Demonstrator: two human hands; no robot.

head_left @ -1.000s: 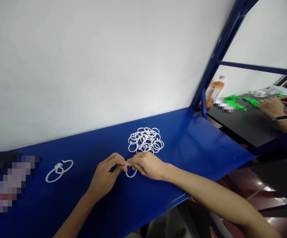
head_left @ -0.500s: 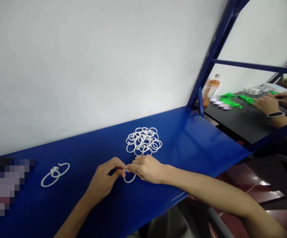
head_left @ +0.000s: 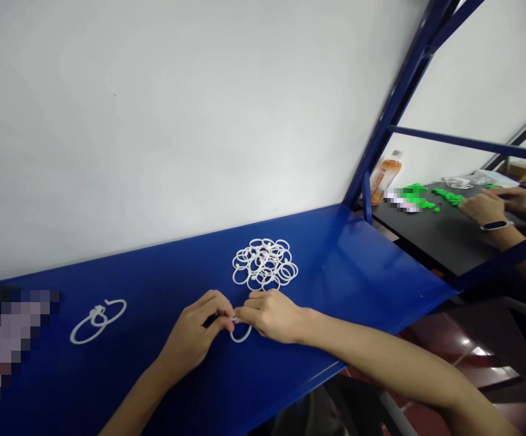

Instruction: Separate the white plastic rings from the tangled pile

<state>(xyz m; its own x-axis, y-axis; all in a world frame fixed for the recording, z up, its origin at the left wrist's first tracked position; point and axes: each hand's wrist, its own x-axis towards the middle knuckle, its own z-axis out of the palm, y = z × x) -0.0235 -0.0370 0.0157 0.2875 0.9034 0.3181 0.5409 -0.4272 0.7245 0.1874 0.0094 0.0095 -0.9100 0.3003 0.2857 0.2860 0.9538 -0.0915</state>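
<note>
My left hand (head_left: 194,336) and my right hand (head_left: 269,315) meet fingertip to fingertip over the blue shelf (head_left: 358,266). Both pinch one small white plastic ring (head_left: 240,333), whose lower arc hangs below the fingers. Just beyond my right hand lies a pile of several white rings (head_left: 265,264). Far to the left, a large white ring with smaller rings threaded on it (head_left: 97,321) rests flat on the shelf.
A white wall rises behind the shelf. A blue frame post (head_left: 394,109) stands at the right. Beyond it is a dark table (head_left: 431,233) with an orange bottle (head_left: 383,172), green pieces (head_left: 447,195) and another person's hands (head_left: 483,206).
Both hands stay pinched on the same ring and have hardly moved; only the camera view has shifted a little.
</note>
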